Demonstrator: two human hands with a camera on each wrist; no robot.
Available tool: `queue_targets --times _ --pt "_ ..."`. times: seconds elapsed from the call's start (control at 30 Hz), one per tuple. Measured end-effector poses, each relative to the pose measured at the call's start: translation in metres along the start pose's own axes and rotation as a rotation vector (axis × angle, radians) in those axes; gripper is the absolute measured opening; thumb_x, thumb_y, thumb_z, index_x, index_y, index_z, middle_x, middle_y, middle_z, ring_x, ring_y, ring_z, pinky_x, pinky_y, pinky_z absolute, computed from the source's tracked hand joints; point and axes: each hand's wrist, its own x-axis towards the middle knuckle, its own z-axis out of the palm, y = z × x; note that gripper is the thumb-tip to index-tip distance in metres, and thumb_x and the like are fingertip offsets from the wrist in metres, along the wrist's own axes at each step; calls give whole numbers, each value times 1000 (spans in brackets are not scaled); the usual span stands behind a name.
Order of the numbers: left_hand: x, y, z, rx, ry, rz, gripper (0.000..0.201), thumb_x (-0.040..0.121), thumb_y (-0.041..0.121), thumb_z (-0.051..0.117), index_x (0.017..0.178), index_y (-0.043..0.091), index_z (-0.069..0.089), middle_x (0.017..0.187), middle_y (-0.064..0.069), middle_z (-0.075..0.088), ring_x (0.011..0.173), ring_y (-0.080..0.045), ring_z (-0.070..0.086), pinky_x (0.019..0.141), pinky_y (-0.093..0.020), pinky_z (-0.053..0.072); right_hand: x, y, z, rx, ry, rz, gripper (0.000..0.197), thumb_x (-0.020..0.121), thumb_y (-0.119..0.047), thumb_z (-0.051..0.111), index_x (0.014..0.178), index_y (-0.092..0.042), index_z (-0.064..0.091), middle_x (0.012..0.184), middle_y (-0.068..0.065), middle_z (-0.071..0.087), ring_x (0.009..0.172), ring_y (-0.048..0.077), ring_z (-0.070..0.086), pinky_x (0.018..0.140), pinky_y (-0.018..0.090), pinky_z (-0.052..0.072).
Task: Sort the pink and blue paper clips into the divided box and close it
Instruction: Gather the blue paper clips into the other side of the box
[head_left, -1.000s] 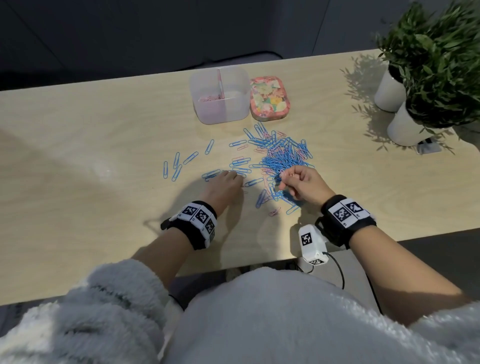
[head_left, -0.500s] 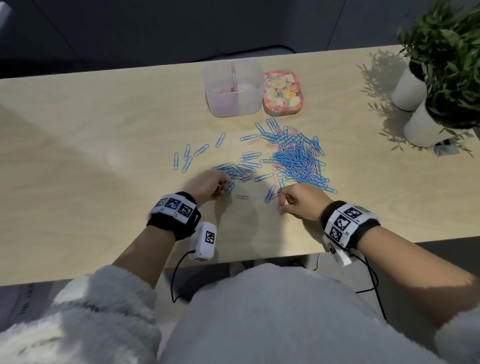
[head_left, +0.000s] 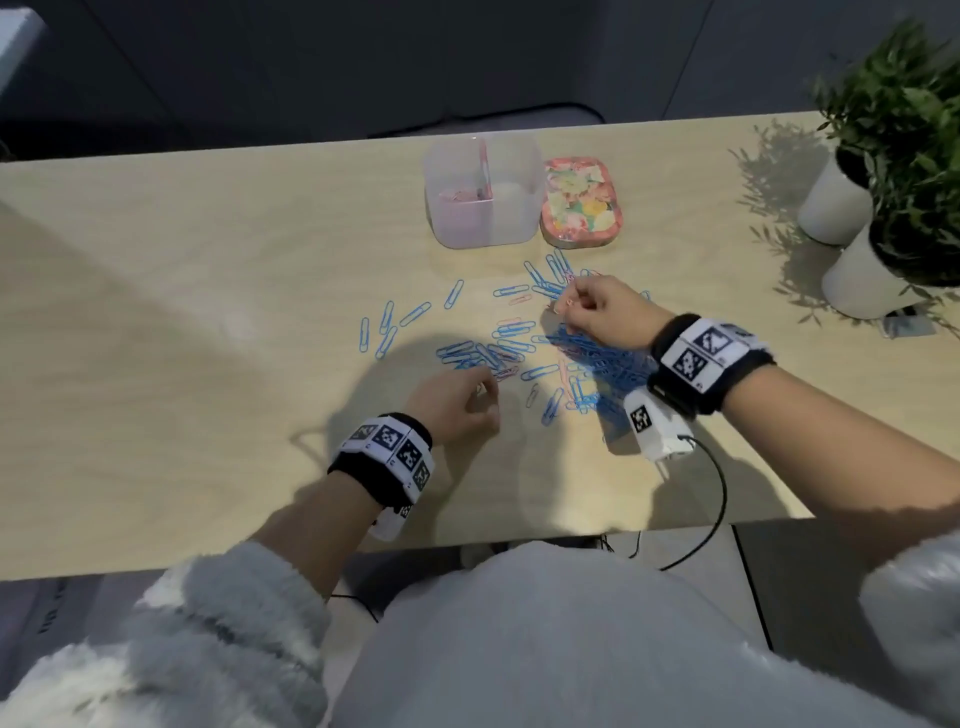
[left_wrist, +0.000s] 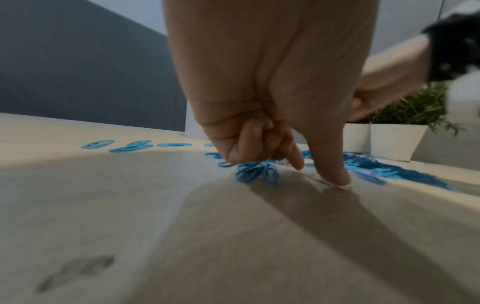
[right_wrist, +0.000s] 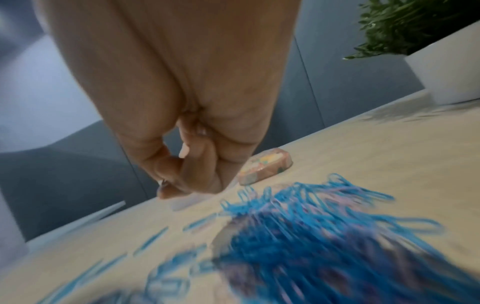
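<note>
A translucent divided box (head_left: 511, 228) stands open at the back of the table, with pink clips in its left compartment. Its flowered lid (head_left: 581, 205) lies just to the right. Blue paper clips (head_left: 613, 364), with a few pink ones mixed in, lie scattered and heaped in front of the box. My right hand (head_left: 569, 306) hovers over the far edge of the heap and pinches a pink paper clip (head_left: 570, 300). My left hand (head_left: 480, 392) rests near the front of the scatter. Its fingers curl round a small bunch of blue clips (left_wrist: 257, 172), and one fingertip (left_wrist: 336, 179) touches the table.
Two white pots with green plants (head_left: 831, 202) (head_left: 860, 283) stand at the table's right end. Loose blue clips (head_left: 387, 327) lie to the left of the heap. The table's front edge (head_left: 467, 543) is close to my body, and a cable hangs below my right wrist.
My right hand has risen from the near side of the heap and moved away towards the box with a pink clip. The left hand has stayed near the front and gathered blue clips.
</note>
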Motion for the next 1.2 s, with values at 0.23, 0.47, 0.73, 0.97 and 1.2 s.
queue_targets --times 0.23,0.47,0.73,0.97,1.2 --pt "3 3 2 147 -4 129 19 90 25 51 106 20 58 107 -5 58 96 -26 59 73 -34 46 74 -65 -20 485 105 185 25 93 0 38 75 -10 52 60 8 45 30 5 44 31 12 26" --pt "8 3 9 202 -58 120 29 85 24 56 111 13 50 117 -9 56 100 -30 59 77 -38 45 143 -120 -21 920 47 295 25 93 -2 33 71 -8 42 62 6 37 36 16 44 49 28 49" --pt "4 4 11 108 -24 101 20 92 16 45 110 9 49 111 -12 57 93 -32 60 76 -39 42 152 -128 -14 573 204 139 17 84 -8 44 68 -13 43 69 3 38 53 13 33 46 22 34" --pt "8 8 11 -8 23 -5 28 91 20 48 115 6 44 113 -17 59 102 -32 57 83 -41 44 36 -46 9 -67 -144 -72 15 83 3 57 92 -1 68 72 5 61 51 2 53 52 2 38" --pt "16 12 15 98 15 -27 19 94 21 44 106 7 49 110 -14 58 102 -31 55 83 -40 41 -28 17 51 -409 -275 -131 16 80 -14 64 95 -15 69 96 6 62 90 22 58 79 35 46"
